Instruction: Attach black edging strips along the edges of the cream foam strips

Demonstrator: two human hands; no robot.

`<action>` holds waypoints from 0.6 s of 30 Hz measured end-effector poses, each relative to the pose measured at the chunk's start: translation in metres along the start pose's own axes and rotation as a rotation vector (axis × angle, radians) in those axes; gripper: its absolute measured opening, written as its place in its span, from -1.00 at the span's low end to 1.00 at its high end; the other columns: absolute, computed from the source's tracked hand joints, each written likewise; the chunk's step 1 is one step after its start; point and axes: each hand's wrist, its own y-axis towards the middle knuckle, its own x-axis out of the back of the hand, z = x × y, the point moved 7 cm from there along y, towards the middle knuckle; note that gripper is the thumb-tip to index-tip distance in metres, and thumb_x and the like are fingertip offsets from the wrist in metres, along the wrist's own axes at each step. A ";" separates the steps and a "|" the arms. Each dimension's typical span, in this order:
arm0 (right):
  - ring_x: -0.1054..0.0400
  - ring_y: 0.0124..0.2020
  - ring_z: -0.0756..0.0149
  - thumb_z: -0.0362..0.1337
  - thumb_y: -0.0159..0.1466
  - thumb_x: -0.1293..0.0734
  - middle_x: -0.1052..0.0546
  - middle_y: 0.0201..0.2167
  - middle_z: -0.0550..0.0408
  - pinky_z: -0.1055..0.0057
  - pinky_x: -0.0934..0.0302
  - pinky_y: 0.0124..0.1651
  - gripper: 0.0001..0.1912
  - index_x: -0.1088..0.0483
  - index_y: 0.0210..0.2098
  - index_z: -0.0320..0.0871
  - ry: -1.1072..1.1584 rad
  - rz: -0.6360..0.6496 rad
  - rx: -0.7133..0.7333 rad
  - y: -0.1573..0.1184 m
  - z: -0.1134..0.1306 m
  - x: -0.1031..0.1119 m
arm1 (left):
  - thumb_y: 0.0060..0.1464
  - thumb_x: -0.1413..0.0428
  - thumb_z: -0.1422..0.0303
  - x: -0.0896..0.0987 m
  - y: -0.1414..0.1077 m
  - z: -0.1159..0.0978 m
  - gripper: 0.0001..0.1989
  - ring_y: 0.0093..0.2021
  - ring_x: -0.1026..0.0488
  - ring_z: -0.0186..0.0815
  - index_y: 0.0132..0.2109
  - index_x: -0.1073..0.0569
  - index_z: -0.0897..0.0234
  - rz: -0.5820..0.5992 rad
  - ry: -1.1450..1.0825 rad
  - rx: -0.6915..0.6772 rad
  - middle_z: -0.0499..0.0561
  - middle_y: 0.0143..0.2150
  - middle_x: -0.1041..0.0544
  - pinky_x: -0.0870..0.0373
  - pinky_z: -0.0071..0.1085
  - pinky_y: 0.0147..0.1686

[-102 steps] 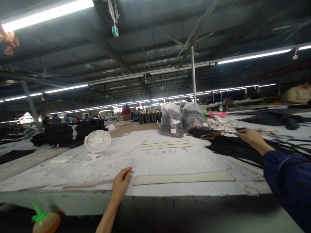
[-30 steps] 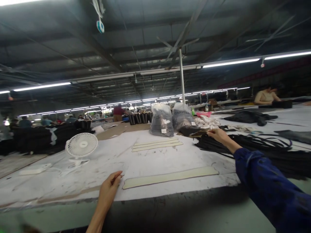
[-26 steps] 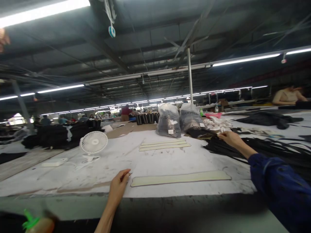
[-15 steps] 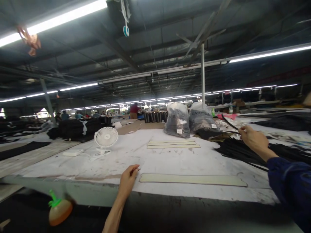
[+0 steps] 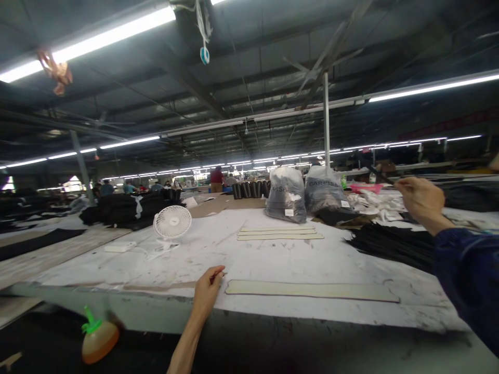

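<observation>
My right hand (image 5: 423,203) is raised over the right side of the table, its fingers closed on a black strip (image 5: 379,174) that sticks out to the left. My left hand (image 5: 208,287) rests by the table's front edge with fingertips pinched together; whatever they hold is too small to make out. Just right of it a long pale strip (image 5: 312,290) with dark edges lies flat. Farther back lie several similar narrow pale strips (image 5: 278,233). A heap of black strips (image 5: 392,246) spreads below my right hand.
A small white fan (image 5: 172,222) stands left beside a white box (image 5: 120,246). Two filled plastic bags (image 5: 286,195) sit at the back. A squeeze bottle with orange liquid (image 5: 100,340) is below the front edge. White cloth scraps (image 5: 376,205) lie right; other people work far off.
My right hand has moved up and to the right with the black strip, away from the heap. My left hand has stayed nearly in place.
</observation>
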 end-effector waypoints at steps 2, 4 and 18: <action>-0.28 -0.17 0.25 -0.19 0.35 -0.18 -0.47 -0.12 -0.23 0.42 -0.03 -0.18 -0.63 -0.42 -0.02 -0.33 0.030 -0.118 0.088 0.006 0.017 0.019 | -0.03 -0.06 0.13 0.000 0.000 -0.001 -0.62 -0.17 -0.51 -0.18 -0.17 -0.52 0.31 0.001 0.001 0.005 0.09 -0.21 -0.60 -0.40 -0.24 -0.08; -0.28 -0.17 0.27 -0.18 0.36 -0.18 -0.47 -0.12 -0.23 0.46 -0.05 -0.16 -0.61 -0.43 -0.03 -0.36 0.057 -0.200 0.165 0.008 0.037 0.038 | -0.04 -0.07 0.12 0.000 0.000 0.000 -0.61 -0.17 -0.51 -0.18 -0.18 -0.53 0.30 -0.005 -0.002 0.014 0.08 -0.21 -0.60 -0.40 -0.26 -0.08; -0.47 -0.35 0.17 -0.02 0.24 -0.19 -0.56 -0.28 0.23 0.32 -0.35 -0.42 -0.77 -0.46 -0.21 0.26 0.370 0.179 0.841 -0.195 0.149 0.142 | 0.12 -0.01 0.08 0.009 -0.095 -0.127 -0.54 0.10 -0.31 -0.07 0.13 -0.35 0.10 -0.277 0.011 -0.392 0.12 0.15 -0.33 -0.25 -0.10 0.12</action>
